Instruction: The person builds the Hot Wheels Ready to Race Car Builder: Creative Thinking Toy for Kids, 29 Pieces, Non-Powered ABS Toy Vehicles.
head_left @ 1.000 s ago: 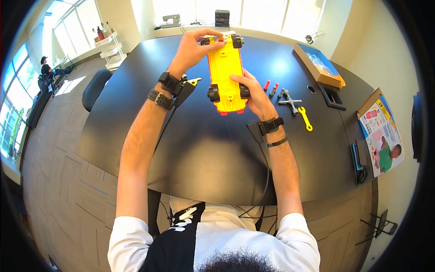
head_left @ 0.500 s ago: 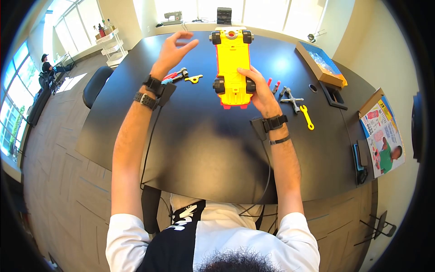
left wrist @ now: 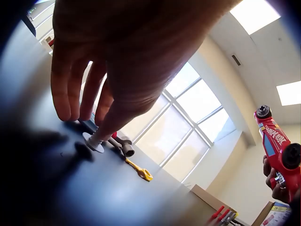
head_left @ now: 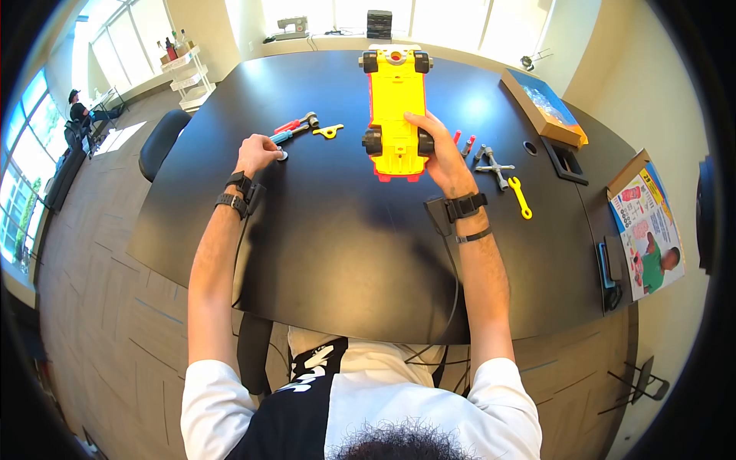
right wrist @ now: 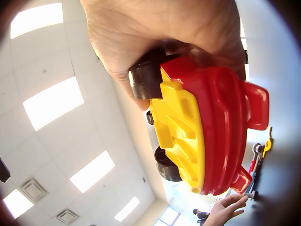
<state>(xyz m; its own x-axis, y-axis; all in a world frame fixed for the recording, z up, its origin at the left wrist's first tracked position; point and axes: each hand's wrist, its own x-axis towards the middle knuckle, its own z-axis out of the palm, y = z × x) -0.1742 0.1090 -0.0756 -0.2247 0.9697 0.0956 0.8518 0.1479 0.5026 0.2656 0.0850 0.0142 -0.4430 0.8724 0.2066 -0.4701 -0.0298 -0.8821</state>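
My right hand (head_left: 446, 159) grips a red and yellow toy car (head_left: 398, 96) by its near end, thumb across the yellow underside, which faces up in the head view. Its black wheels show at the corners; the red body (right wrist: 223, 127) fills much of the right wrist view. Far to the left, my left hand (head_left: 257, 153) is low over the table, pinching a small pale piece with a round flange and short stem (left wrist: 93, 142). Just beyond those fingertips lie a blue-handled tool (head_left: 283, 137), a red-handled tool (head_left: 287, 126) and a yellow toy part (head_left: 328, 132).
Right of the car are a grey cross wrench (head_left: 494, 168), a yellow wrench (head_left: 520, 199) and small red and grey pieces. An open cardboard box (head_left: 543, 115), a black tray (head_left: 563, 162) and a printed toy box (head_left: 645, 230) line the right side. Another person (head_left: 80, 111) sits far left.
My left hand has left the far end of the car and come down leftward to the table, pinching the small pale piece. The car, still in my right hand, moved slightly right.
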